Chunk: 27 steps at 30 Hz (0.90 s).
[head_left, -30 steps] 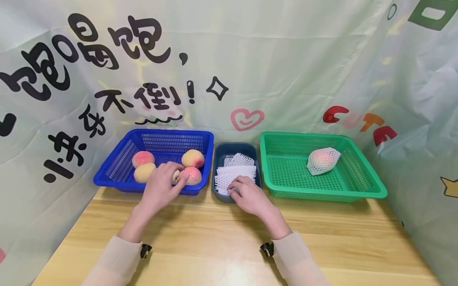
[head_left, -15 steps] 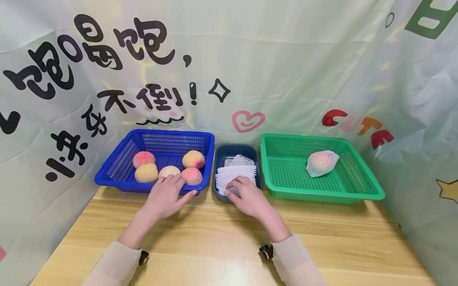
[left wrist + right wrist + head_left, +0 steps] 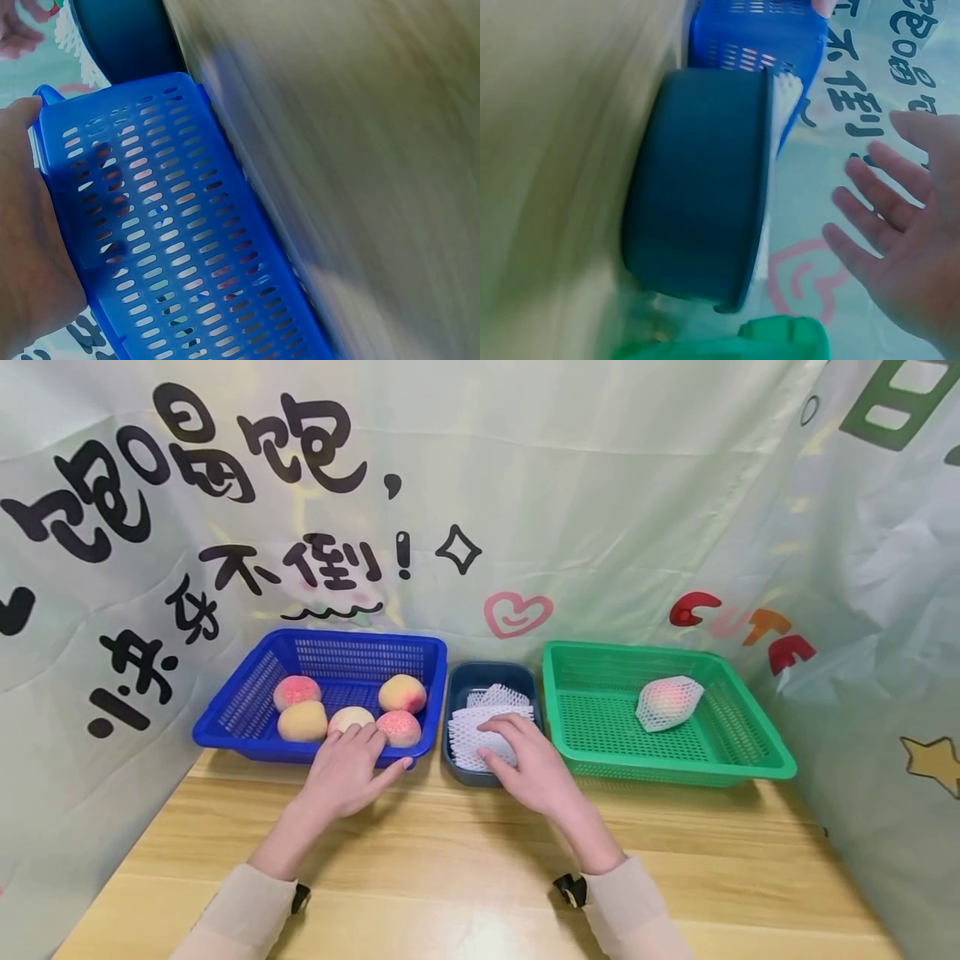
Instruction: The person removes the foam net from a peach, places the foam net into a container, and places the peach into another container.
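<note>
My left hand (image 3: 348, 772) rests over the front rim of the blue basket (image 3: 247, 747), thumb stretched toward the right along the rim. Its fingertips lie by a pale peach (image 3: 351, 718), partly hidden by them; whether they touch it I cannot tell. In the left wrist view the thumb (image 3: 24, 112) lies at the basket's edge. Above a dark blue box (image 3: 468, 672) hovers my right hand (image 3: 536, 768), holding nothing. White foam fruit nets (image 3: 468, 735) lie stacked in that box. The right wrist view shows the right hand (image 3: 911, 225) with fingers spread, apart from the box.
Several other peaches (image 3: 302, 722) sit in the blue basket. On the right stands a green basket (image 3: 600, 764) with one peach in a foam net (image 3: 669, 703). The wooden table (image 3: 450, 877) extends in front; a printed cloth (image 3: 637, 510) hangs behind.
My left hand has drawn back from among the peaches to the basket's front rim, uncovering the pale peach. The right hand has lifted off the foam nets, its fingers opening wider.
</note>
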{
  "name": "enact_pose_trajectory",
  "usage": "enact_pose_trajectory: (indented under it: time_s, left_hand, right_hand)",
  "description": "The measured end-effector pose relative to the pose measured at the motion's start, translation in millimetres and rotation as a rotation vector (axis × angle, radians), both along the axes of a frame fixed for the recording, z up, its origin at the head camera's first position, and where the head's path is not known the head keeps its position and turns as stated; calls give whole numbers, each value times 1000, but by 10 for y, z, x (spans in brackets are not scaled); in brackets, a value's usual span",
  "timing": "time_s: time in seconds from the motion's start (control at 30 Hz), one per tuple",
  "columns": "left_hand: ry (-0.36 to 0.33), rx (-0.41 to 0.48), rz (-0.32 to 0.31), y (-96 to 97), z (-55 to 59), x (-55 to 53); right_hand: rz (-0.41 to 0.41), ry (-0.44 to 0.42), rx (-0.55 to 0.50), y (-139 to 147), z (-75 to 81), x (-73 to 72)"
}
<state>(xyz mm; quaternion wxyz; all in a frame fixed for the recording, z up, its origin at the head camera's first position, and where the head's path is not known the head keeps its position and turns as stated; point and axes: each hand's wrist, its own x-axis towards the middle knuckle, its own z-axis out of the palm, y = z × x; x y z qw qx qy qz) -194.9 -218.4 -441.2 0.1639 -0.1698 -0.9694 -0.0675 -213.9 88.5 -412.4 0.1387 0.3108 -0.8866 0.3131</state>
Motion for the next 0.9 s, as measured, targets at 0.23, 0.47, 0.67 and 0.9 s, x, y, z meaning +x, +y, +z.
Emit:
enact_pose_trajectory:
  time_s: [0.23,0.47,0.67,0.9]
  left_hand:
    - [15,0,3,-5,-31,-12]
    - [27,16,-2,-2,-34,-23]
    - [28,19,-6,4,-25,-10]
    - [32,17,-3,6,-25,-13]
  right_hand:
    - [15,179,-163,201,142,-34]
    - [-45,306,-246,480,246,-167]
    - [-136,288,-238,783,276,-293]
    - [-220,220,-216,1120,252,-437]
